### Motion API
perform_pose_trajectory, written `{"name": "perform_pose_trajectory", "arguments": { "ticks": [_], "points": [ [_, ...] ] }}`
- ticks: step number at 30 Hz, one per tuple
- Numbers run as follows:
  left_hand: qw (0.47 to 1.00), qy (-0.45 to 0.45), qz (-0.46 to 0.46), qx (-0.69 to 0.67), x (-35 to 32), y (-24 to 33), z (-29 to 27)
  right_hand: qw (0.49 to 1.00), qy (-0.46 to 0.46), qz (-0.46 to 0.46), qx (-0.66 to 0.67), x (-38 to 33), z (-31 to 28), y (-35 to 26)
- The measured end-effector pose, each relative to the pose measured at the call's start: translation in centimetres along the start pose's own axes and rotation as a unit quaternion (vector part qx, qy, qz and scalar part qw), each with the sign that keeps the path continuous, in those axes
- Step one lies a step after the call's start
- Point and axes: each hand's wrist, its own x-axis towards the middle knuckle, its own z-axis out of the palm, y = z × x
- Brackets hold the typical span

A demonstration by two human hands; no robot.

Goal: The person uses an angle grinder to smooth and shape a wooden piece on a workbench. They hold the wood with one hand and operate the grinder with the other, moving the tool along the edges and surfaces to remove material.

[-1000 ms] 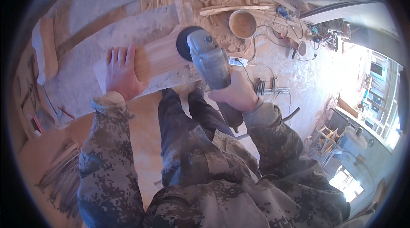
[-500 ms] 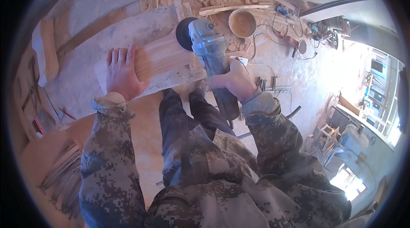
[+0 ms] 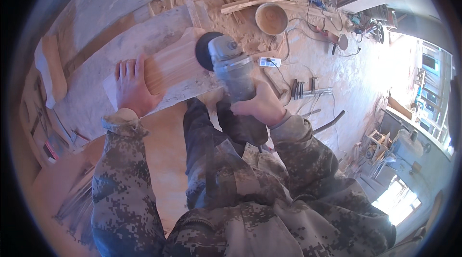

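A pale wooden board (image 3: 168,64) lies on a dusty, worn bench slab (image 3: 89,88). My left hand (image 3: 133,87) rests flat on the board's left end, its fingers stretched out and thumb spread. My right hand (image 3: 261,105) is wrapped round the body of an angle grinder (image 3: 233,71). The grinder's dark round disc (image 3: 204,51) is at the board's right end, partly covering it. From this angle I cannot tell whether the disc touches the wood. The grinder's rear end hangs over my legs.
A curved wooden piece (image 3: 50,71) lies at the bench's left. Beyond the bench are a round bucket (image 3: 271,19), wood strips (image 3: 264,3) and offcuts. A white power strip (image 3: 270,62), cords and several hand tools (image 3: 303,88) lie on the floor to the right.
The grinder and my right hand have moved slightly nearer to me, so more of the board's far right corner shows. My left hand stays on the board. The view has shifted a little.
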Motion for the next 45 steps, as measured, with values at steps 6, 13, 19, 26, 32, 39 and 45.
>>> {"name": "perform_pose_trajectory", "arguments": {
  "ticks": [6, 13, 19, 26, 32, 39, 45],
  "points": [
    [1.000, -0.003, 0.005, -0.002, 0.2, 0.0, -0.1, 0.982, 0.001, 0.086, 0.168, -1.4, -2.1, 1.2],
    [1.000, -0.014, 0.000, 0.023, 0.0, -0.1, 0.1, 0.991, -0.035, 0.048, 0.122, -1.5, -0.1, 0.7],
    [1.000, -0.019, -0.002, 0.020, 0.3, 0.0, 0.0, 0.977, -0.018, 0.078, 0.199, -2.5, -1.6, 2.5],
    [0.999, -0.029, -0.007, 0.033, 0.1, 0.1, -0.2, 0.979, -0.060, 0.067, 0.180, -2.4, -0.3, 2.1],
    [1.000, -0.002, -0.001, 0.023, 0.1, 0.0, -0.1, 0.960, -0.065, 0.106, 0.253, -2.6, -1.1, 2.0],
    [1.000, -0.018, -0.012, 0.016, 0.2, 0.2, -0.2, 0.962, -0.079, 0.087, 0.248, -1.7, -0.6, 0.6],
    [1.000, -0.018, -0.012, 0.010, 0.0, 0.0, -0.1, 0.973, -0.089, 0.049, 0.209, 2.5, -1.2, -1.9]
  ]
}}
